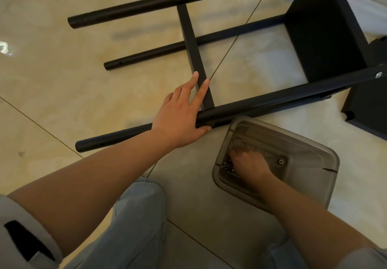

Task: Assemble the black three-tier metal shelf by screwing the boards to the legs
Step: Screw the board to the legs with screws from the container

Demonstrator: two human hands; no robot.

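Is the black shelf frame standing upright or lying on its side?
Lying on its side. The shelf frame has its legs running along the tiled floor, with the boards on edge; the left hand rests on it.

The right hand point(247, 162) reaches into the translucent grey plastic tub point(326, 164), its fingertips hidden, so whether it holds any of the small metal screws point(228, 169) cannot be told. The black metal shelf board point(322, 29) at far right is cut off by the top edge. The left hand's point(182, 118) palm hides part of the nearest black tubular leg point(272, 99).
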